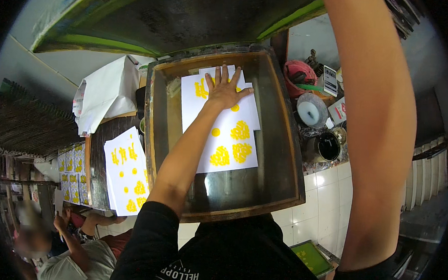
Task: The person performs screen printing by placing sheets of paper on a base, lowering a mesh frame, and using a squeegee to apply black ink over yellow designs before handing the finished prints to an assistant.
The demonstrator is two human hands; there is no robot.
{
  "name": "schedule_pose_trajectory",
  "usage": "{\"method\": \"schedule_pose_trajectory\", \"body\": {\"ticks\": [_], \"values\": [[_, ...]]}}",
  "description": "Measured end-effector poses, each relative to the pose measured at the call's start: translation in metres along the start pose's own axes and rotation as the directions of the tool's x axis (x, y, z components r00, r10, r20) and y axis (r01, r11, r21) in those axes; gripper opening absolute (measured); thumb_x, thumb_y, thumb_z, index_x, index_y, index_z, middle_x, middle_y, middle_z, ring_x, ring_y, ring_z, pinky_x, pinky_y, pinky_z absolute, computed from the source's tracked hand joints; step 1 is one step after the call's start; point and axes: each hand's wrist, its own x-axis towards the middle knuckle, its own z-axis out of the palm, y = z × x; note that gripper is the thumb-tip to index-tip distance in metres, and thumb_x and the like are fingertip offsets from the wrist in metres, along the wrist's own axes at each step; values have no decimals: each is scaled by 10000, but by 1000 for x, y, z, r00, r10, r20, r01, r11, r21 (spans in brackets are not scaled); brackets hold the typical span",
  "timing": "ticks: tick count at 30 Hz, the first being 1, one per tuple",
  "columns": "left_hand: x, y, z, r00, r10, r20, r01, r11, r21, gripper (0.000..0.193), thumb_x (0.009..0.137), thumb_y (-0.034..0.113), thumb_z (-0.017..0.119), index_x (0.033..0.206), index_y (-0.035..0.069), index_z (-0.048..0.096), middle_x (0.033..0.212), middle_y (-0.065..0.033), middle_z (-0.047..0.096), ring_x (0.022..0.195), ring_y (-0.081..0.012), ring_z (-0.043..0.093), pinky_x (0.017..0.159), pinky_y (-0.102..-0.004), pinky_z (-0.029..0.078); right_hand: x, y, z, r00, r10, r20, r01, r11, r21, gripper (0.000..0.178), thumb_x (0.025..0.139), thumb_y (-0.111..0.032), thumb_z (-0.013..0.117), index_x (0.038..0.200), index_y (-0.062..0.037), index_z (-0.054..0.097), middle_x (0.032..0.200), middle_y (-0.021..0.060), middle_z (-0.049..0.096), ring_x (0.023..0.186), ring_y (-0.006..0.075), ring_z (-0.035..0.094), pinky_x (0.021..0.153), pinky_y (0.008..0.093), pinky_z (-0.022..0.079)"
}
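My left hand [223, 93] lies flat with fingers spread on the upper part of a white sheet printed with yellow shapes [194, 119]. Another white sheet [252, 118] sticks out from beneath it on the right. Both rest on a glass-topped board with a wooden rim [294, 159]. Above the board's far side, a dark screen with green edging [190, 16] is raised. My right arm [374, 127] reaches up past the top edge of the view, so my right hand is out of sight.
Left of the board lies a stack of printed sheets [126, 170], near a white paper bag [110, 93]. A pink basin [297, 73], a phone [330, 80] and an open can of dark liquid [329, 146] stand at right. A person [83, 257] sits at lower left.
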Motion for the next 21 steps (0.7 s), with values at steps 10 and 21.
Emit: {"method": "schedule_pose_trajectory", "body": {"ticks": [10, 21], "values": [[-12, -6, 6, 997, -17, 79, 9, 996, 91, 986, 885, 853, 417, 1661, 281, 208, 1733, -172, 24, 1594, -400, -40, 1209, -678, -92, -34, -14, -12, 989, 125, 74, -136, 976, 169, 358, 897, -214, 685, 938, 140, 726, 981, 385, 677, 952, 500, 697, 887, 502, 542], [-130, 6, -94, 894, 12, -447, -402, 463, -790, 663, 1062, 473, 502, 1492, -28, 442, 1387, -245, 609, 1295, -335, 590, 1115, -509, 423, -79, -78, -60, 752, 521, 404, -638, 729, 248, 331, 898, -89, 544, 1097, 141, 674, 966, 315, 705, 891, 433, 702, 816, 534, 542]]}}
